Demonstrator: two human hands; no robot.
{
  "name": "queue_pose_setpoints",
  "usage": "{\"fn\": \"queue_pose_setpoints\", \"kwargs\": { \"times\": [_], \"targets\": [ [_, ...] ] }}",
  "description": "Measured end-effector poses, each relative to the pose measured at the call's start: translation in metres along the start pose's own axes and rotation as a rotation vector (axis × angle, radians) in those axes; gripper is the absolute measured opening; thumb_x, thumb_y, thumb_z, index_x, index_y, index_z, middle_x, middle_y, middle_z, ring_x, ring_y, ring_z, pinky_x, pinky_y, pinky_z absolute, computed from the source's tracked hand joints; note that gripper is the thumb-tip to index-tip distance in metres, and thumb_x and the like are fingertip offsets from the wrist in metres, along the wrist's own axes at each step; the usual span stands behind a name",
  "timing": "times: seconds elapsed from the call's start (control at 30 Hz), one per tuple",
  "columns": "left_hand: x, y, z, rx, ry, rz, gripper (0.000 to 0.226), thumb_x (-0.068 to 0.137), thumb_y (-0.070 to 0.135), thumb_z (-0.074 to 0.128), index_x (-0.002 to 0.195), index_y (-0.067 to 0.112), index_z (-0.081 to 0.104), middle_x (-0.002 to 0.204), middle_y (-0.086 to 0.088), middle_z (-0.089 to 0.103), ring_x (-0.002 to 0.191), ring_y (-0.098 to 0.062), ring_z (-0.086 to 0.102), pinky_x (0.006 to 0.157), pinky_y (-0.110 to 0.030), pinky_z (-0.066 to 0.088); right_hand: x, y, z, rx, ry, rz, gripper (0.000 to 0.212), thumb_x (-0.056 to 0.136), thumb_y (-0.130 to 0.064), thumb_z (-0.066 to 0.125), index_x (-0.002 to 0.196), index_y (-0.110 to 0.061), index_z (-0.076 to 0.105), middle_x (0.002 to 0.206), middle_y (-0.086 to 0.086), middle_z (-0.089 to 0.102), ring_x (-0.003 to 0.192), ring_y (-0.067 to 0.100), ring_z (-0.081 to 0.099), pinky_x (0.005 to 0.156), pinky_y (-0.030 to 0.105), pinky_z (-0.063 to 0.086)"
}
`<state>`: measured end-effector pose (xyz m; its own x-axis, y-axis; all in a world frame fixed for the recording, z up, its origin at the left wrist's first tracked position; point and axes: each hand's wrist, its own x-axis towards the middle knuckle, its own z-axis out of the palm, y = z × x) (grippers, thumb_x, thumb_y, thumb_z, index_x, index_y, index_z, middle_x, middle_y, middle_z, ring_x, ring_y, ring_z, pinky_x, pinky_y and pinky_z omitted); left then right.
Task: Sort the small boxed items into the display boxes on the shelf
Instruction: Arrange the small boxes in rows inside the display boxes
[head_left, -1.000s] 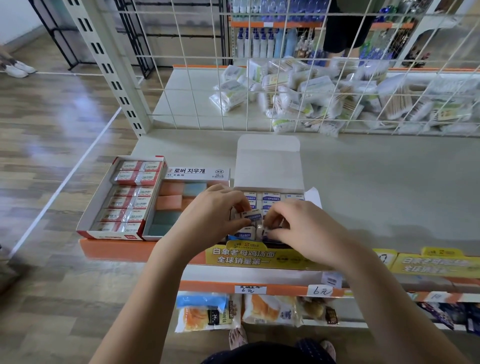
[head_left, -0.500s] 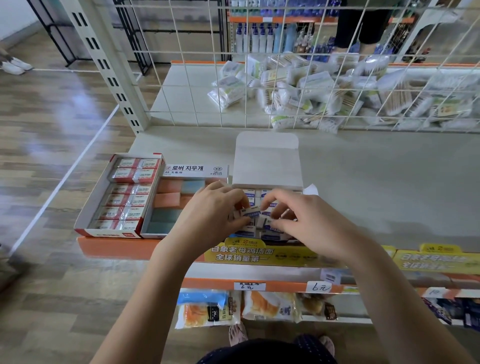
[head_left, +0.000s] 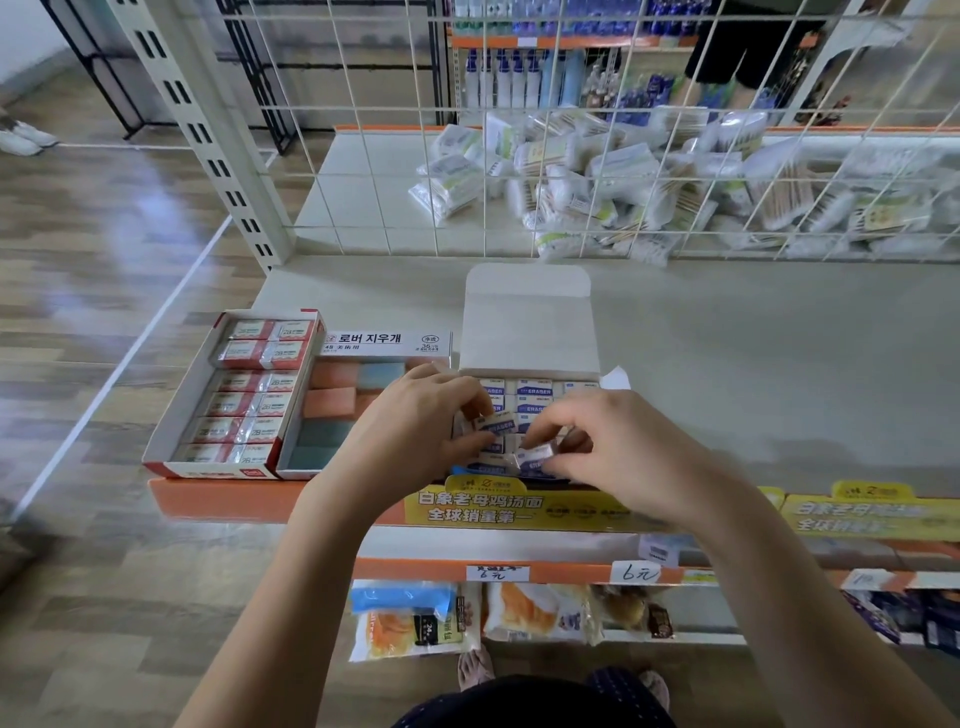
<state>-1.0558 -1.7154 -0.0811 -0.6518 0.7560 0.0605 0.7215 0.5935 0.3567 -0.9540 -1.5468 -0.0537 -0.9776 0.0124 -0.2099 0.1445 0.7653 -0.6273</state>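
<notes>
The little eraser (head_left: 496, 425) sits just below the centre of the frame, pinched between the thumb and fingertips of my left hand (head_left: 415, 436), raised slightly above the rows already packed in the white display box (head_left: 527, 322). A second eraser (head_left: 535, 457) is just beside it, lower and to the right, held in the curled fingers of my right hand (head_left: 618, 457). Both hands are clamped, each on its own piece.

I judge these to be very light and stiff enough to keep their shape, a small block in a printed sleeve with a glossy wrap that looks a bit slippery. I take them by the long sides, so the short ends stay free to slide down into a gap. The rows look tightly packed, so a piece may catch on its neighbours if it goes in tilted.

The box's lid stands open toward the top of the frame. To the left lie the box of pastel blocks (head_left: 332, 410) and, further left, the red-and-white box (head_left: 244, 389), all on the grey shelf (head_left: 753, 364). Bagged cotton swabs (head_left: 623, 176) are heaped behind the wire grid at upper right.
</notes>
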Motion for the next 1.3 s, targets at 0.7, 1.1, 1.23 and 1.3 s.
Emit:
{"fn": "queue_pose_setpoints", "kwargs": {
  "times": [0.7, 1.1, 1.23, 1.3],
  "targets": [
    [0.0, -0.004, -0.007, -0.066, -0.01, 0.005, 0.021, 0.082, 0.04, 0.065, 0.099, 0.027, 0.063, 0.091, 0.015, 0.059, 0.087, -0.003, 0.047, 0.064, -0.013, 0.031, 0.003, -0.001, 0.006, -0.211, 0.0, 0.021, 0.026, 0.087, -0.015, 0.063, 0.112, -0.022, 0.065, 0.104, -0.007, 0.059, 0.086, 0.005, 0.054, 0.079, 0.014, 0.042],
    [-0.001, -0.003, -0.007, -0.045, 0.0, 0.038, 0.021, 0.084, 0.041, 0.062, 0.099, 0.027, 0.061, 0.093, 0.015, 0.059, 0.085, -0.001, 0.042, 0.062, -0.007, 0.028, 0.008, 0.001, -0.003, -0.114, -0.105, 0.065, 0.028, 0.085, -0.011, 0.065, 0.109, -0.026, 0.069, 0.091, -0.019, 0.056, 0.086, 0.001, 0.06, 0.081, 0.015, 0.049],
    [-0.001, -0.003, -0.005, -0.03, -0.011, 0.039, 0.022, 0.085, 0.043, 0.061, 0.101, 0.028, 0.06, 0.098, 0.013, 0.061, 0.088, -0.001, 0.043, 0.062, -0.012, 0.029, 0.011, -0.002, -0.002, -0.109, -0.111, 0.086, 0.026, 0.084, -0.008, 0.065, 0.105, -0.024, 0.07, 0.091, -0.014, 0.06, 0.084, 0.002, 0.06, 0.079, 0.015, 0.049],
    [-0.001, -0.002, -0.005, -0.024, -0.009, 0.033, 0.022, 0.085, 0.043, 0.06, 0.102, 0.028, 0.06, 0.1, 0.012, 0.062, 0.091, -0.002, 0.044, 0.066, -0.018, 0.029, 0.013, -0.003, 0.001, -0.147, -0.097, 0.084, 0.026, 0.086, -0.004, 0.06, 0.102, -0.021, 0.07, 0.092, -0.01, 0.061, 0.085, 0.006, 0.06, 0.078, 0.016, 0.048]
  ]
}}
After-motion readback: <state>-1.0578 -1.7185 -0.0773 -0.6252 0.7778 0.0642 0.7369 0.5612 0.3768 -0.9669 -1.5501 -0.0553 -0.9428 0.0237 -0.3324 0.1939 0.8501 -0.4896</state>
